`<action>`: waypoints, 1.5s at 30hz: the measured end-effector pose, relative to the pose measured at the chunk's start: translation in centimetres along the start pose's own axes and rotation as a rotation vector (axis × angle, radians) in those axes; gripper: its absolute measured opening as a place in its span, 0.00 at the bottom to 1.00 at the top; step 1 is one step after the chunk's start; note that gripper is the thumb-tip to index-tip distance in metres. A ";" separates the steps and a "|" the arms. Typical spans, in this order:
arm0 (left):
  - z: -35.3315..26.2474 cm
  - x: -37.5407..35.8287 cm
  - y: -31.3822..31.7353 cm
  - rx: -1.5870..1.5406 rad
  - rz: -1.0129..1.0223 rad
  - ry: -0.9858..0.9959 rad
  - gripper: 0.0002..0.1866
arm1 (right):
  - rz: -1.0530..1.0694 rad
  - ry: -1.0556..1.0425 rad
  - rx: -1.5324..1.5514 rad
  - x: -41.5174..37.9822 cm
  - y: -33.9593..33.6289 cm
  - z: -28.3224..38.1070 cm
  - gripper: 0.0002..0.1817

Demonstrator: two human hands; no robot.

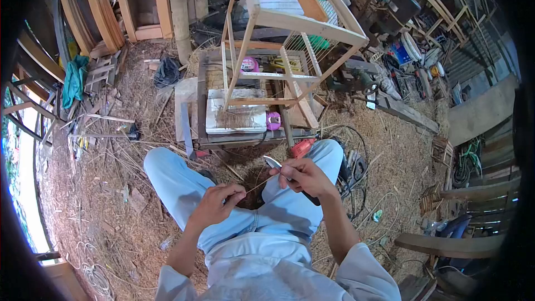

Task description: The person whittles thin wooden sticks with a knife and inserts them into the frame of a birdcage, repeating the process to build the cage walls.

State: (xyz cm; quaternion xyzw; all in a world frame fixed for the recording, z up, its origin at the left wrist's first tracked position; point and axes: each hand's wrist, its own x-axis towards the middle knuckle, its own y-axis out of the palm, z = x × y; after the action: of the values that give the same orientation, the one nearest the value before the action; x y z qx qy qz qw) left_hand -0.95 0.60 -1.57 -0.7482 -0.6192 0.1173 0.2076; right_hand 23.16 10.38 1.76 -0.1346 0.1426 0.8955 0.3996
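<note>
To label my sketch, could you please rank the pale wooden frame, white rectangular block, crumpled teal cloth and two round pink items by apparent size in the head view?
1. Wooden frame
2. White block
3. Teal cloth
4. Upper pink item and lower pink item: too alike to rank

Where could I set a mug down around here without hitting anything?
Probably on the shaving-strewn floor between the black cable and the long grey beam, or, among scattered scraps, left of the left knee. The low bench is crowded: wooden frame, white block, pink round things.
</note>
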 end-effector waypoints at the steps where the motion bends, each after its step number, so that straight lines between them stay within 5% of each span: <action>1: 0.2 -0.2 0.0 -0.017 0.055 -0.012 0.04 | 0.004 0.041 0.007 -0.3 -0.2 0.3 0.15; 9: -0.1 0.8 0.6 -0.095 0.000 -0.097 0.05 | 0.124 0.076 0.023 0.6 2.7 -0.8 0.15; 18: 3.1 -3.7 -4.2 -0.146 0.089 -0.133 0.05 | -0.346 0.018 0.201 -1.1 -5.5 -0.2 0.13; 20: 3.6 -4.6 -4.8 -0.153 0.133 -0.281 0.05 | -0.257 0.004 0.195 -1.9 -6.8 0.4 0.14; 22: 3.3 -4.4 -4.9 -0.154 0.141 -0.229 0.05 | -0.236 0.018 0.175 -1.9 -7.6 -0.1 0.14; 26: 2.7 -4.2 -6.8 -0.089 0.128 -0.188 0.03 | -0.398 -0.029 0.212 -2.4 -10.7 1.2 0.12; 28: 3.2 -4.8 -8.1 -0.038 0.101 -0.237 0.03 | -0.801 -0.134 0.078 -2.6 -14.0 0.4 0.17; 30: 3.6 -5.7 -9.5 0.035 0.027 -0.288 0.03 | -0.979 -0.303 0.179 -5.1 -18.9 0.5 0.23; 31: 3.3 -5.2 -9.6 0.053 0.013 -0.293 0.03 | -0.960 -0.311 0.191 -4.7 -17.0 1.8 0.23; 35: 1.6 -1.7 -4.0 -0.096 -0.069 -0.242 0.03 | -0.485 0.217 -0.236 -4.4 -10.2 0.3 0.28; 36: 1.2 -0.5 -2.7 -0.091 -0.095 -0.146 0.04 | -0.144 0.247 -0.212 -3.2 -7.7 0.1 0.25; 37: 0.8 0.1 -1.6 -0.099 -0.095 -0.140 0.04 | -0.026 0.092 -0.412 -1.9 -5.2 -2.1 0.22; 39: 0.4 0.6 0.0 0.057 -0.190 -0.032 0.05 | 0.214 0.049 -0.118 -0.5 0.8 -2.2 0.27; 45: 0.4 0.3 2.1 0.051 -0.305 -0.046 0.05 | 0.059 0.069 0.263 1.7 4.1 -4.2 0.20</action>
State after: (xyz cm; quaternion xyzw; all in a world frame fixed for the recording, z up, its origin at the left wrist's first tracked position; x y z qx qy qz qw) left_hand 0.81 0.69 -2.83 -0.6372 -0.7270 0.1170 0.2277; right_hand 19.53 7.42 -2.11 -0.1076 0.2762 0.8753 0.3821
